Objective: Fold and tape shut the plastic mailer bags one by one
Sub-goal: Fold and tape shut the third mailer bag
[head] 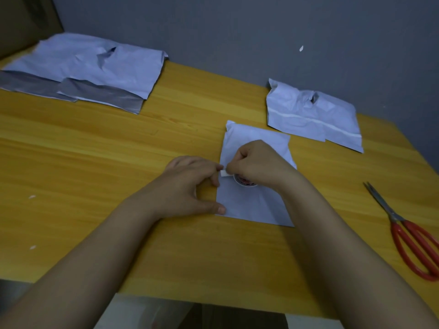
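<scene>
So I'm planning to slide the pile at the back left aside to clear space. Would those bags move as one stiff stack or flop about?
Probably floppy: the bags are thin, wrinkled film, with one puckered fold near the middle. They overlap loosely, so a push would likely shift them separately. They look light, and may slide easily on the smooth table.

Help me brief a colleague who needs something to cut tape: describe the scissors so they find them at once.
Start at the wooden table and go to its right edge, right of the mailer bag under the hands. The scissors lie there alone, blades pointing away. Their red handles are the only bright colour among white bags.
</scene>
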{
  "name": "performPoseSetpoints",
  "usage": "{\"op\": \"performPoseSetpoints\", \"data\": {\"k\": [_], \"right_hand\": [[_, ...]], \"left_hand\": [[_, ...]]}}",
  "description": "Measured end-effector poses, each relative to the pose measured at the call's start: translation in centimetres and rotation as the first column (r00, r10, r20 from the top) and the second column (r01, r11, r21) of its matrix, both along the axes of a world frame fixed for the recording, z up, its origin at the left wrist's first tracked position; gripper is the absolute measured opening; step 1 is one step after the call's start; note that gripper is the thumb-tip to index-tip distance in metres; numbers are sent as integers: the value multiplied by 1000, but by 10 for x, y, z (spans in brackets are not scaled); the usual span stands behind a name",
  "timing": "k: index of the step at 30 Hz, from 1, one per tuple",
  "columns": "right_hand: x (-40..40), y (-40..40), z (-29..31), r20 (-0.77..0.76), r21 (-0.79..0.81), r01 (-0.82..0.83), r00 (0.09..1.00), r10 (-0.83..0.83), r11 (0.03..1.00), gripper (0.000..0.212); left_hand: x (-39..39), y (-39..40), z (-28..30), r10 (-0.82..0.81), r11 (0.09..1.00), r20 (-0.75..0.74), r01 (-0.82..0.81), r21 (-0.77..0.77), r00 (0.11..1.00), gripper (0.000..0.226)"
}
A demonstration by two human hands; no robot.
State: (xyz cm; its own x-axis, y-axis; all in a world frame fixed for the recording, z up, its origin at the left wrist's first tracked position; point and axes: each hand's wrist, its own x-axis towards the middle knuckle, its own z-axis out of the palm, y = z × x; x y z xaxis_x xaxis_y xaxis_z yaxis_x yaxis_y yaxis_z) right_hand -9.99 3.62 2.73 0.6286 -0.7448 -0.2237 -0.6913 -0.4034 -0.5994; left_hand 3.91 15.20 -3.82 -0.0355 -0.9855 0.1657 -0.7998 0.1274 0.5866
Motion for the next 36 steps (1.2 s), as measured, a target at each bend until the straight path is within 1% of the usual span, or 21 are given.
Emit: {"op": "performPoseSetpoints", "data": {"k": [6,10,20,30,33,36], "right_hand": [[1,4,-5,-3,18,7,1000,-7,1000,15],[1,5,-6,0,6,31,1000,-31,999,18],[5,7,-6,-50,-31,21,998,-23,999,18],[8,8,-4,-103,-56,12,995,-18,998,20],[9,8,-4,-116,-60,10,993,-17,998,22],[10,8,-2,-124,-48,3,992,-9,999,23]], "left_hand": [[0,0,-1,-1,1000,0,1,1,1000,53],[-1,0,-1,3,1000,-2,-2,6,1000,54],[1,0,-2,8,1000,4,-8,-8,1000,56],[1,0,-3,-1,1000,5,2,-6,1000,53],[2,0,-5,2,999,3,-2,-42,1000,46],[2,-1,-8,14,998,-20,-15,-64,1000,33]]}}
